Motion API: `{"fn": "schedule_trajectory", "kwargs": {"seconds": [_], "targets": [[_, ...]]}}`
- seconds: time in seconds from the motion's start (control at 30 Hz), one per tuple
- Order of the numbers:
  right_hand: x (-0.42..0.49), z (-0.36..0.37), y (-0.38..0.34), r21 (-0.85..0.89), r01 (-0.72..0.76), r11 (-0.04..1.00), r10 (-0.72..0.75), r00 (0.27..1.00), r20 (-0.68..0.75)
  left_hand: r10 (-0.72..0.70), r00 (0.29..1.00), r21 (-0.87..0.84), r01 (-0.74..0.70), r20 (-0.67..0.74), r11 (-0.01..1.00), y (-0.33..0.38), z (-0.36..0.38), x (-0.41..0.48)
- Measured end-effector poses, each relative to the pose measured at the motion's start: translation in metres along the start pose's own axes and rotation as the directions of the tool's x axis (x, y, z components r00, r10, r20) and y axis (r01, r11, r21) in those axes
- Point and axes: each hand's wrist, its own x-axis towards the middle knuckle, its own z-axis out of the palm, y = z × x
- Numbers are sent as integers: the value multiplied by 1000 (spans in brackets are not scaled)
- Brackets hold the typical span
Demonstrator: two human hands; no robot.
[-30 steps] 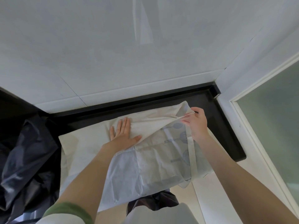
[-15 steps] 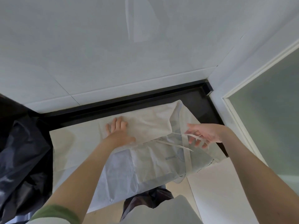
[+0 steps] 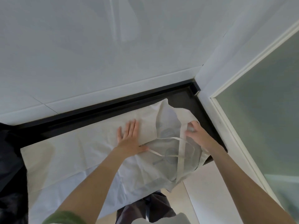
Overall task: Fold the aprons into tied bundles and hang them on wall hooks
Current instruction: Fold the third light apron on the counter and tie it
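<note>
Pinning the apron [image 3: 90,152] flat, my left grip [image 3: 128,138] lies with fingers straight and spread on the folded-over panel, holding nothing. I judge it is there as an anchor, so the cloth cannot slide while the other side is worked. My right grip [image 3: 196,134] has its fingers curled onto the apron's far-right edge, clamped on the fabric where a strap [image 3: 180,152] meets it. I read that as lifting the flap to turn it inward. Loose straps cross the printed middle between the two grips, lying on top rather than tucked under, probably so they can be reached for tying. The apron is spread across the black tabletop [image 3: 194,102], its near edge hanging over the front and its right corner near the tabletop's end by the door [image 3: 267,110]. A dark bag [image 3: 11,167] sits at the left. Folding looks early to me: no bundle is formed and no hook is in view.
</note>
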Motion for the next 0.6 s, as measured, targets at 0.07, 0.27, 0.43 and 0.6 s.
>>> {"fn": "schedule_trajectory", "kwargs": {"seconds": [0.07,0.27,0.43,0.6], "targets": [[9,-11,-1,272,13,962,-14,1000,3,10,999,23,-11,38,1000,-7,-5,1],[37,-21,-22,434,154,888,-177,984,13,-5,999,45,3,42,999,-17,-12,4],[45,-32,-16,328,-15,945,117,949,-294,11,999,65,-13,34,998,-23,-14,8],[44,-50,6,-197,-62,978,-29,902,-430,15,998,78,-11,-60,997,-33,-16,18]]}}
